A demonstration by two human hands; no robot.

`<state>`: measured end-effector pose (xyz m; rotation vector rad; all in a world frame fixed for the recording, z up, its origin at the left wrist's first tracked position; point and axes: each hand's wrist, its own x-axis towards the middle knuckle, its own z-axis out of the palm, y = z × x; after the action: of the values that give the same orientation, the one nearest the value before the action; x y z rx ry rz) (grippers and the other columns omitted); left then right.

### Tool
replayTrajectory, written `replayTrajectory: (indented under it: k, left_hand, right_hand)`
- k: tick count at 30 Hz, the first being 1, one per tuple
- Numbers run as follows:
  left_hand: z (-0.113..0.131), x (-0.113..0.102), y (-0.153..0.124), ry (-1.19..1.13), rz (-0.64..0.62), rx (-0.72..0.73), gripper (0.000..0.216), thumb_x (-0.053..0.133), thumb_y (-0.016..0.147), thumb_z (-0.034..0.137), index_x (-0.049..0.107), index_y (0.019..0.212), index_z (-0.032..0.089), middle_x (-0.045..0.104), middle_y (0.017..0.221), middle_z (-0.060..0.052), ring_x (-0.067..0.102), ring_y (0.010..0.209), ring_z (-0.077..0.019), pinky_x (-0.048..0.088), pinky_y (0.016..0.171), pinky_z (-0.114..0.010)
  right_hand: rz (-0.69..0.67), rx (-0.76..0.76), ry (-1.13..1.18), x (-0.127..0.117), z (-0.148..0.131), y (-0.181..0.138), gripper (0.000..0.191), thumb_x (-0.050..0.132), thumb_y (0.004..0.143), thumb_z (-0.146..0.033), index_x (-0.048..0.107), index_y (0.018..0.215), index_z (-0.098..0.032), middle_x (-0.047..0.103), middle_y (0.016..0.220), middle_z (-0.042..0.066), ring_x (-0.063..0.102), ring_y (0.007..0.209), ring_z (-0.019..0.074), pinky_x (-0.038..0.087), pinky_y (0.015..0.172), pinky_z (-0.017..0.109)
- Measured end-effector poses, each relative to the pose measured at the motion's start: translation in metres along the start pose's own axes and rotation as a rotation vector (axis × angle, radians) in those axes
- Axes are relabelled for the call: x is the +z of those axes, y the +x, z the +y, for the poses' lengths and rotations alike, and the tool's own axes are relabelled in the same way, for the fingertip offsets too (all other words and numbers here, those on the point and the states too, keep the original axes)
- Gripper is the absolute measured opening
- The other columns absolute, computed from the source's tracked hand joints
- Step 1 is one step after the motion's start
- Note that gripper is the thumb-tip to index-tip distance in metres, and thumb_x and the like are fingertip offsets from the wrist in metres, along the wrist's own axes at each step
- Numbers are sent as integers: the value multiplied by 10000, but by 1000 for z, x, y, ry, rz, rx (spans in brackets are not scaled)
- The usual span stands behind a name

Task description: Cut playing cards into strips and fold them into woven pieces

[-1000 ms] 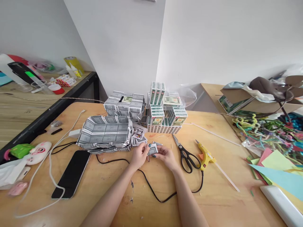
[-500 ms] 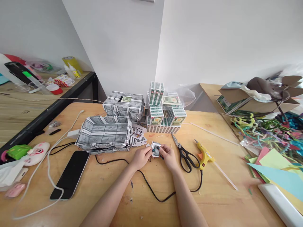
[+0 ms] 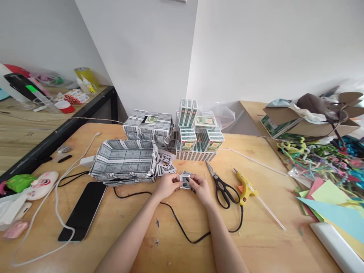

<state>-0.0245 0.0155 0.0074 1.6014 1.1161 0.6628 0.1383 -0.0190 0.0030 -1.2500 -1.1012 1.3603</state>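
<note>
My left hand (image 3: 167,186) and my right hand (image 3: 200,187) meet just above the wooden table (image 3: 182,235), both pinching a small folded playing card (image 3: 186,181) between their fingertips. Behind the hands lies a flat structure built of folded cards (image 3: 125,163), with a few loose cards (image 3: 165,163) beside it. Further back stand a second card-built block (image 3: 149,127) and stacked green card boxes (image 3: 199,138).
Black scissors (image 3: 223,185) and a yellow glue gun (image 3: 245,187) lie right of my hands, its black cord (image 3: 182,231) looping under my arms. A phone (image 3: 82,210) with a white cable lies at the left. Coloured paper (image 3: 332,201) and pipe cleaners (image 3: 321,159) fill the right edge.
Both hands stayed together on the small folded card, turning and pressing it. The card tilted up half a second ago and is now lower between the fingers.
</note>
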Motion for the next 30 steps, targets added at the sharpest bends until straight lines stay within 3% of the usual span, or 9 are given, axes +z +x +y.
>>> replayTrajectory:
  k: [4,12,25,30]
  left_hand:
    - [2,-1,4,-109,2,-60,219,601,675,318,513,567,148,512,485,35,483,463,-95,357,482,-207]
    - [8,2,7,-223,75,-127,213,644,636,308,530,566,143,531,461,35,502,424,-95,383,453,-207]
    - [3,-4,9,-293,-34,-164,278,678,619,366,523,593,136,555,483,30,532,430,-98,422,447,-211]
    - [5,-4,11,-355,10,-177,294,680,617,379,530,612,126,550,474,29,518,415,-87,418,428,-201]
  right_hand:
    - [-42,42,-24,-5,1,7,389,588,695,-487,651,836,-129,442,485,-37,349,431,78,276,414,212]
    - [8,31,-46,-2,-3,17,378,644,632,-482,661,767,-129,485,517,-23,349,441,77,280,423,214]
    - [-121,61,-23,-9,-1,18,322,631,683,-439,664,811,-144,552,642,9,402,525,94,306,481,224]
    - [-109,102,4,-11,-1,17,317,653,659,-439,640,779,-146,530,596,-10,368,475,79,276,446,216]
